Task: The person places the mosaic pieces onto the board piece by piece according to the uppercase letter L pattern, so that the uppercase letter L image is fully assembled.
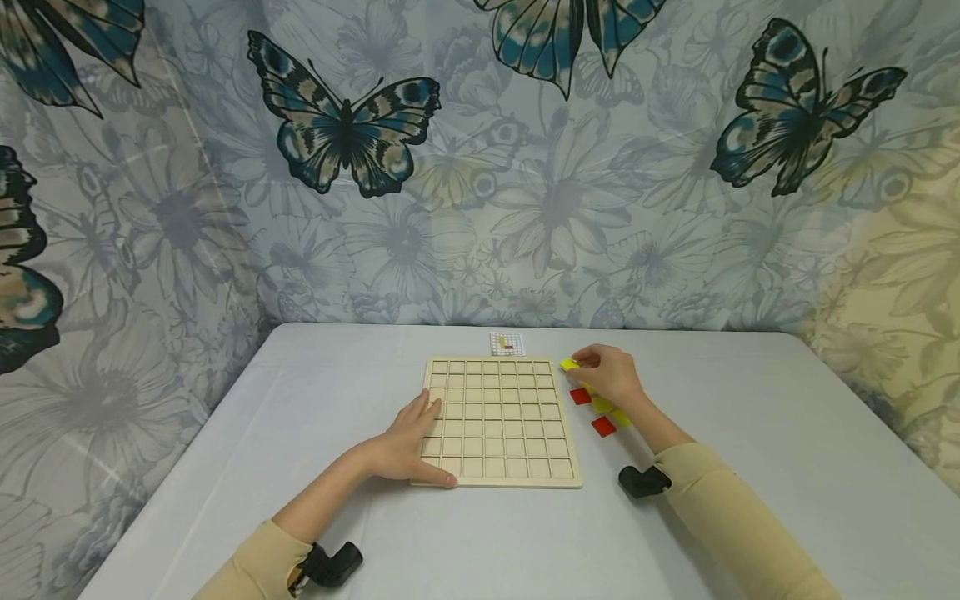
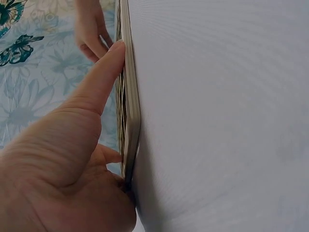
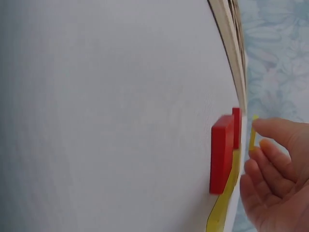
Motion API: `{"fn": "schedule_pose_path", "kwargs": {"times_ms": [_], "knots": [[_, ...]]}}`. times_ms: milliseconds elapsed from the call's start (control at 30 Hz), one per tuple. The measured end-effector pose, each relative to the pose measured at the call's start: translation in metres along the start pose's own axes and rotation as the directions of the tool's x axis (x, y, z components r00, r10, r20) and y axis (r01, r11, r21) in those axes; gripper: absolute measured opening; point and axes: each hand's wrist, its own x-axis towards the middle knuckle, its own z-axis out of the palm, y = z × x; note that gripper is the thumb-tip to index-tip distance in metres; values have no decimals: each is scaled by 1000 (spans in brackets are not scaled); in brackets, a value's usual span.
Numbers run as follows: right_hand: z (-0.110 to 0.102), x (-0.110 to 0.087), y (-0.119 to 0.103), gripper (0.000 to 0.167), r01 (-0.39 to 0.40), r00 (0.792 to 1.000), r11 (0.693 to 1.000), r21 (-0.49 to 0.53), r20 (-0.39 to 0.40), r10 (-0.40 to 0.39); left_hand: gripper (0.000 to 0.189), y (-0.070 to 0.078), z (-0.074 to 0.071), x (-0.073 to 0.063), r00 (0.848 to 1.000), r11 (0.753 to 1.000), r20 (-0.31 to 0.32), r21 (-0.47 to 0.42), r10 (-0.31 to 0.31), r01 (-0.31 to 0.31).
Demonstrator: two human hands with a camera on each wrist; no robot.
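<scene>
A light wooden board point(image 1: 495, 423) marked with a grid of squares lies on the table. My left hand point(image 1: 401, 450) rests at its left side, fingers spread along the edge and thumb on the near left corner. Beyond the board's right edge, my right hand point(image 1: 611, 373) pinches a yellow tile point(image 3: 253, 133) between thumb and fingertips. Below that hand lie two red tiles, the farther one point(image 1: 580, 397) close to the board and the nearer one point(image 1: 603, 427) a bit to the right. Yellow tiles point(image 1: 602, 405) lie beside them, partly hidden by the hand.
A small card point(image 1: 506, 344) printed with a coloured grid lies just behind the board. White cloth point(image 1: 480, 542) covers the table, whose back edge meets a butterfly-patterned wall covering point(image 1: 555, 200). Black devices sit at the left wrist point(image 1: 337, 565) and right wrist point(image 1: 643, 482).
</scene>
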Motion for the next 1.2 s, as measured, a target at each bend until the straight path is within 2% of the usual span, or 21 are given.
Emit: {"fn": "schedule_pose_path", "kwargs": {"times_ms": [267,533,833,1200], "knots": [[10,-6,-19,32,38,999,998,47,17,-38,120,-3,2,0,1000,1000,-6,-3,0,0],[23,-14,-46,31,22,997,991,134,72,-32,121,-6,3,2,1000,1000,-4,-4,-1,1],[41,-15,-67,25,73,986,979,191,133,-99,121,-7,3,3,1000,1000,-9,7,-4,4],[61,-12,-86,20,119,972,965,233,170,-161,120,-5,2,1,1000,1000,-1,0,-1,1]]}}
